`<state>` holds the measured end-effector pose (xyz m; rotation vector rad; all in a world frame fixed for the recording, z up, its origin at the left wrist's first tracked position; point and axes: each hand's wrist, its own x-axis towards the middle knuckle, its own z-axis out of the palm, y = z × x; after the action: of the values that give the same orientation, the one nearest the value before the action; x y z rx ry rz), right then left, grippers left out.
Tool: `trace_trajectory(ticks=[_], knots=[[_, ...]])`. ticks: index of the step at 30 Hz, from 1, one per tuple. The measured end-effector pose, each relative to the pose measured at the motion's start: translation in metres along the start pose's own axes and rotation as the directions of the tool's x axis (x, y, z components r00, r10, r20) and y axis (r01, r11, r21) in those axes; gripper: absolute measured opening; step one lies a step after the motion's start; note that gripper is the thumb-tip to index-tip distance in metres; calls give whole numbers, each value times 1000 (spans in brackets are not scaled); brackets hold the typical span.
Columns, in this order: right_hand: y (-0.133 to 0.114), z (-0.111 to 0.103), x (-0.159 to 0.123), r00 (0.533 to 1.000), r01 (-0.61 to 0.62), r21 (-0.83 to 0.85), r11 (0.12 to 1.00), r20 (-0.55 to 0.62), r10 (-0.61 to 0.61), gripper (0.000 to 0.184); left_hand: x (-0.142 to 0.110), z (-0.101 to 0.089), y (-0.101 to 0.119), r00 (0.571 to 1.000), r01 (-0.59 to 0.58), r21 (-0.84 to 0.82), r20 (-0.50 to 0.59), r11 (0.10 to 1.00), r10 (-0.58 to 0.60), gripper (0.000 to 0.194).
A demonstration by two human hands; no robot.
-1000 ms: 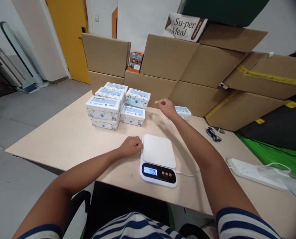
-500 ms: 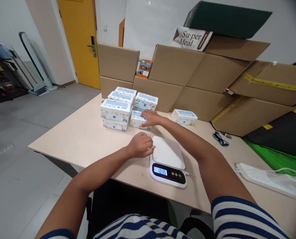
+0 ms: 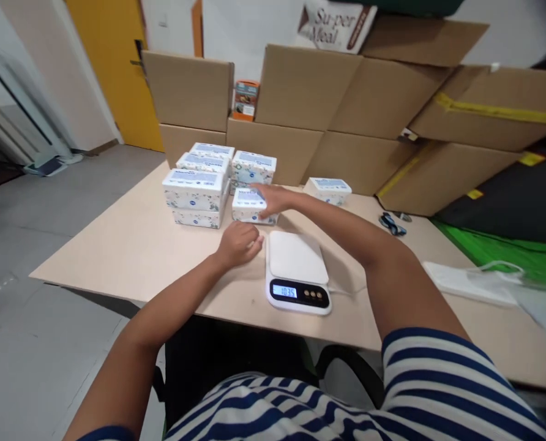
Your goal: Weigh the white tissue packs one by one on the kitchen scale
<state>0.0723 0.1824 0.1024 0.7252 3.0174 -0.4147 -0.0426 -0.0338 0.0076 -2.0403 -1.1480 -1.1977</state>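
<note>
My right hand point(image 3: 275, 199) has its thumb and fingers around a white tissue pack point(image 3: 243, 212) with blue print, at the front of the stacked packs. That pack stands slightly apart from the left stack of tissue packs point(image 3: 193, 197). My left hand point(image 3: 239, 244) is loosely curled, with nothing seen in it, just left of the white digital scale point(image 3: 297, 257). The scale's plate bears nothing, and its lit display point(image 3: 284, 291) shows digits like 1035. Behind the held pack are more tissue packs point(image 3: 253, 165).
A single tissue pack point(image 3: 329, 190) stands at the back right. Cardboard boxes point(image 3: 300, 89) line the table's far side. Dark blue strap-like item point(image 3: 391, 224) and a white power strip point(image 3: 466, 283) lie on the right. A cable runs from the scale.
The camera has tipped downward. The pack under my right hand has shifted a little away from the left stack. My left hand has drawn slightly left from the scale's edge.
</note>
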Motion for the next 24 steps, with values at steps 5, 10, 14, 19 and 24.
trace_trajectory(ticks=[5, 10, 14, 19, 24], knots=[[31, -52, -82, 986, 88, 91, 992, -149, -73, 144, 5, 1, -4, 985, 175, -98, 29, 980, -173, 39], [33, -37, -173, 998, -25, 166, 986, -45, 33, 150, 7, 3, 3, 949, 316, -206, 97, 926, -301, 46], [19, -1, -197, 999, -53, 88, 995, 13, 52, 144, 8, 7, 8, 964, 237, -182, 168, 954, -208, 44], [8, 9, -200, 999, 19, 72, 997, -37, -16, 143, 9, 12, 12, 958, 146, -169, 271, 975, -96, 54], [37, 20, -216, 901, 90, 200, 976, -434, 6, 123, 9, 14, 13, 918, 303, -219, 330, 928, -221, 75]])
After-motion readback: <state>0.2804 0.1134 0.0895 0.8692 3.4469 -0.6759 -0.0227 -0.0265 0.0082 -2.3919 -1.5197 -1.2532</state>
